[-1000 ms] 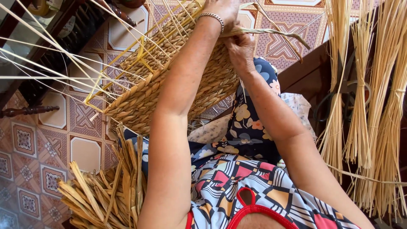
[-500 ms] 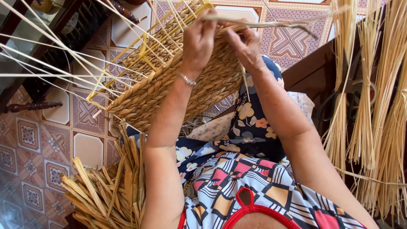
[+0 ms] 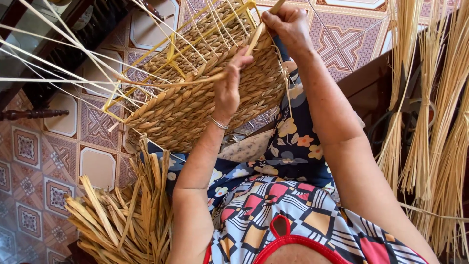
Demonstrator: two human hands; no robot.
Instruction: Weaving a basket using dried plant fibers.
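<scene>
- On the person's lap, tipped on its side, lies a half-woven basket (image 3: 205,98); its plaited wall faces the camera and its open end points up and to the left.
- The left hand (image 3: 229,88) lies on the basket wall near the rim, fingers curled and pinched on a flat strand (image 3: 195,80) that runs leftward across the weave.
- The right hand (image 3: 288,24) is at the basket's upper right corner, closed in a fist around a strand end (image 3: 276,7) that sticks up past the knuckles.
- The two hands are apart, each clamped on its own strand, with the basket corner between them.
- A yellow frame (image 3: 161,54) shows inside and along the basket's open end, and thin pale stakes (image 3: 73,58) fan out from it toward the left edge, crossing in front of the floor and the dark furniture there.
- A silver bracelet (image 3: 220,124) sits on the left wrist.
- The left forearm crosses in front of the basket's lower edge and hides part of it.
- Below the basket on the left lies a heap of dry flat leaves (image 3: 122,215), touching the person's knee.
- On the right hang long bundles of straw (image 3: 435,122), tied partway down, in front of a dark wooden piece.
- The floor is patterned tile (image 3: 29,146) in red, white and brown.
- A turned wooden rod (image 3: 29,115) lies at the left edge, well apart from the hands.
- The person's floral and geometric dress (image 3: 273,205) fills the lower middle.
</scene>
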